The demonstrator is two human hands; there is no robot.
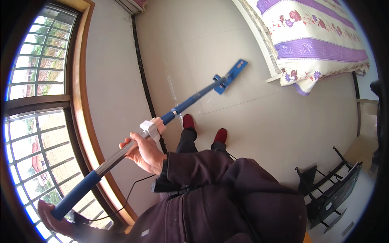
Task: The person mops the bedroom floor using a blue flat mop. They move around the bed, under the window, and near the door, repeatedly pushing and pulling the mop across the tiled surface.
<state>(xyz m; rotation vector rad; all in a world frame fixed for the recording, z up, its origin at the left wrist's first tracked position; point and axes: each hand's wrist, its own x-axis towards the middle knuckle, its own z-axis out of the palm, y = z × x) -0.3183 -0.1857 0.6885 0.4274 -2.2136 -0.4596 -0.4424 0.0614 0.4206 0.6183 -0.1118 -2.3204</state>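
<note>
I hold a flat mop [194, 98] slantwise across my body, its pole part steel and part blue. My left hand [54, 218] is closed round the blue grip at the pole's upper end, lower left. My right hand [146, 154] is wrapped round the steel middle section, just behind a white and pinkish block [153, 127] fixed on the pole. The narrow blue mop head [236, 73] rests on the pale floor, ahead of my feet and short of the bed. The fingers of my left hand are partly dark and hard to make out.
The bed [316, 48] with a floral, purple-striped cover stands at the far right. Barred windows [42, 77] and a white wall [109, 73] run along the left. My red shoes [220, 136] stand on the tiled floor [275, 133]. A black chair-like frame [330, 190] is at the lower right.
</note>
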